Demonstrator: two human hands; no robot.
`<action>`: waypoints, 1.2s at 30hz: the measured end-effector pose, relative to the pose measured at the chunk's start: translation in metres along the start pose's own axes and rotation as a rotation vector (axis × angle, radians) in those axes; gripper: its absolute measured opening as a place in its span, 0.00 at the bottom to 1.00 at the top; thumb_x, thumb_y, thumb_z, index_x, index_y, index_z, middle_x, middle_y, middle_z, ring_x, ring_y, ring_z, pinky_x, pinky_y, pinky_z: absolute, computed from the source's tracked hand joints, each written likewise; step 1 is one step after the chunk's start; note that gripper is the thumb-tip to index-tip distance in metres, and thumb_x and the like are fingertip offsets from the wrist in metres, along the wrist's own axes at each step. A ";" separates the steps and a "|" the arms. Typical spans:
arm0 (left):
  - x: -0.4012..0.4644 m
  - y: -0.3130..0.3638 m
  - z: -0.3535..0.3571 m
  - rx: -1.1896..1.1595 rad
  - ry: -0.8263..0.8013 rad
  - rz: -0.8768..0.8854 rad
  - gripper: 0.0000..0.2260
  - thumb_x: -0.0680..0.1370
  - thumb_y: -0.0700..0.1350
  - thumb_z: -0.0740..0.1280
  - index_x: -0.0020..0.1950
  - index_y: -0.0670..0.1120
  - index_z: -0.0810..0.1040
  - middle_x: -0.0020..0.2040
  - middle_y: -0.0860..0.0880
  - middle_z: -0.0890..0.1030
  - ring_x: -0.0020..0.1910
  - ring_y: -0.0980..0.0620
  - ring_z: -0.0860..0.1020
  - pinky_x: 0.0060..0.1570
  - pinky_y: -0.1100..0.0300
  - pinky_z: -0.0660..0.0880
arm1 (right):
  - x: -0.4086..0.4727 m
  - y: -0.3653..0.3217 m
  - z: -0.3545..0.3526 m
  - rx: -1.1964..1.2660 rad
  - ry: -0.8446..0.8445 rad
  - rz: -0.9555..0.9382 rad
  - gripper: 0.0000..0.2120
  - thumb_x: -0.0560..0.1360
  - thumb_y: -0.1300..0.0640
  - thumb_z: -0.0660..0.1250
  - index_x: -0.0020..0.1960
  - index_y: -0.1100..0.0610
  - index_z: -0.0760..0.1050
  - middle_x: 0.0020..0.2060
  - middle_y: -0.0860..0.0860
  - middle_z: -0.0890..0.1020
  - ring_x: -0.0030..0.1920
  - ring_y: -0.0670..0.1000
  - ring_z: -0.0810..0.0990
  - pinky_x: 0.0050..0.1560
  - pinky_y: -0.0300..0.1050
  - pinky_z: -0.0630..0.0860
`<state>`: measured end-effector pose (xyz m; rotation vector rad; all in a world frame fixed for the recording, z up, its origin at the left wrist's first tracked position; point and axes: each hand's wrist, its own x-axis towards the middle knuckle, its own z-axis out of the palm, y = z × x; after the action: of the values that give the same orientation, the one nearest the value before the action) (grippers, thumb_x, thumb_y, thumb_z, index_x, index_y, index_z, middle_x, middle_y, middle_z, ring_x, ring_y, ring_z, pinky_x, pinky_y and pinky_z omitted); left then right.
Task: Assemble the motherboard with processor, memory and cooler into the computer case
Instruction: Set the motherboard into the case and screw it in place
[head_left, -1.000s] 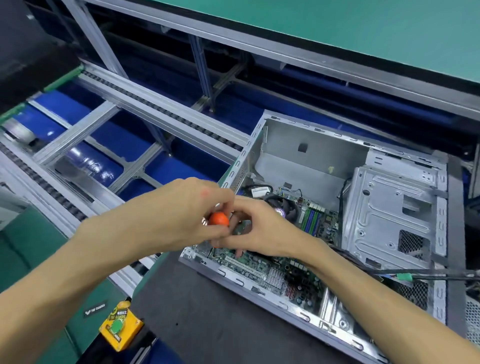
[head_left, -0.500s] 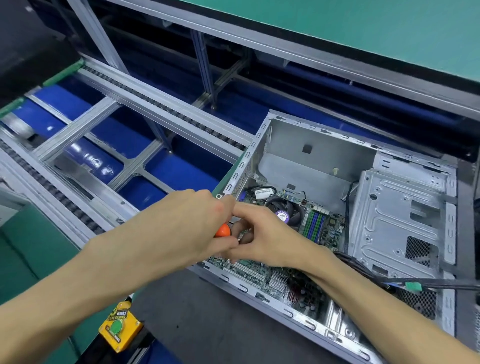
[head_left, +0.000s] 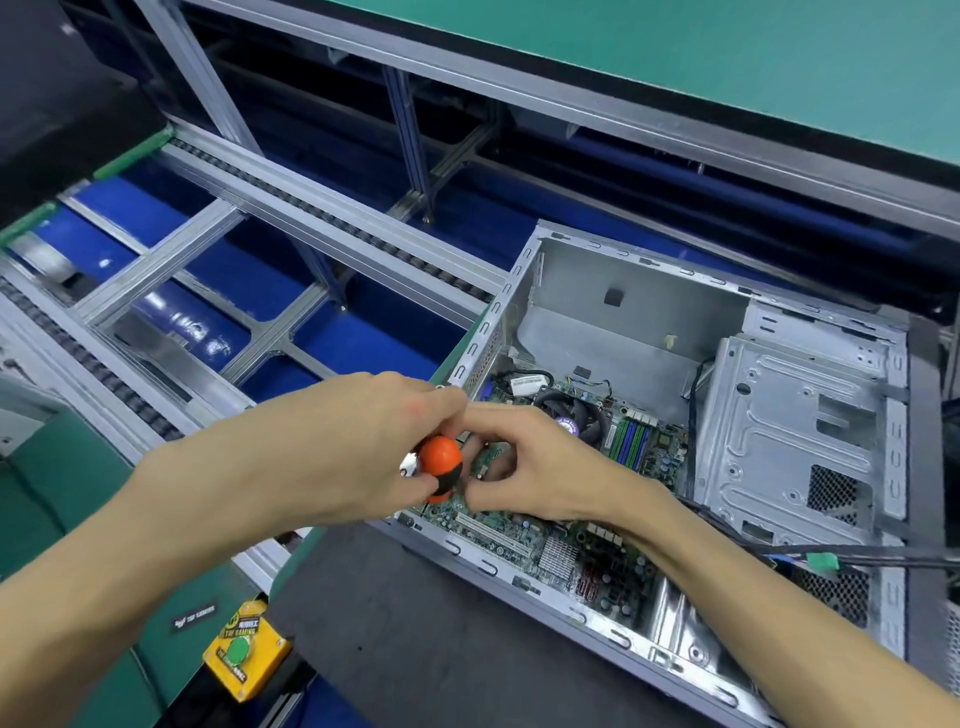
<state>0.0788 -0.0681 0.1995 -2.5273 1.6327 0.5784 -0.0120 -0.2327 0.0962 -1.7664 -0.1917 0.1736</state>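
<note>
The motherboard (head_left: 566, 551) lies flat on the floor of the open computer case (head_left: 644, 322), with its cooler (head_left: 571, 415) and green memory sticks (head_left: 631, 441) already mounted toward the far side. Over the board's near left corner, just inside the case wall, the two hands meet. The left hand (head_left: 363, 441) is closed around an orange-and-black screwdriver (head_left: 440, 465) whose handle points up at the camera; the shaft and tip are hidden below. The right hand (head_left: 530, 467) has its fingers pinched narrowly together beside the handle, apparently steadying the tool or a screw, though no screw can be made out.

The step in hand looks like fastening the board to the case. The next move likely calls for keeping the driver upright on the screw and turning without slipping onto the circuitry.

To the right stands the metal drive cage (head_left: 795, 436), and a black cable (head_left: 857, 558) with a green clip crosses the case just behind the right forearm, where it could snag. The case rests on a dark mat (head_left: 415, 639) on the surface; a yellow box with a green button (head_left: 244, 657) sits at the near left, and a roller conveyor (head_left: 291, 202) runs beyond.
</note>
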 end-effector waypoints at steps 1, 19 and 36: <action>0.001 0.000 0.000 0.034 0.011 -0.006 0.10 0.75 0.59 0.66 0.48 0.56 0.68 0.39 0.56 0.75 0.37 0.55 0.77 0.40 0.54 0.76 | 0.000 0.000 0.000 -0.002 -0.011 0.001 0.19 0.68 0.66 0.69 0.55 0.48 0.79 0.44 0.45 0.79 0.39 0.46 0.79 0.34 0.35 0.74; -0.001 0.002 0.002 0.096 0.026 0.050 0.15 0.73 0.68 0.61 0.54 0.62 0.68 0.41 0.59 0.71 0.35 0.60 0.72 0.34 0.64 0.70 | 0.001 0.006 0.005 -0.053 0.044 0.055 0.12 0.72 0.60 0.78 0.50 0.62 0.78 0.39 0.56 0.83 0.41 0.54 0.83 0.42 0.45 0.81; 0.003 0.010 0.001 0.077 -0.033 -0.036 0.10 0.77 0.57 0.63 0.39 0.56 0.66 0.38 0.53 0.74 0.37 0.53 0.76 0.41 0.53 0.77 | 0.004 0.007 0.014 0.077 -0.005 0.051 0.12 0.72 0.57 0.78 0.50 0.44 0.80 0.39 0.58 0.84 0.37 0.59 0.84 0.34 0.48 0.84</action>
<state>0.0709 -0.0743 0.1992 -2.4728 1.5643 0.5401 -0.0109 -0.2198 0.0868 -1.6948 -0.1418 0.2189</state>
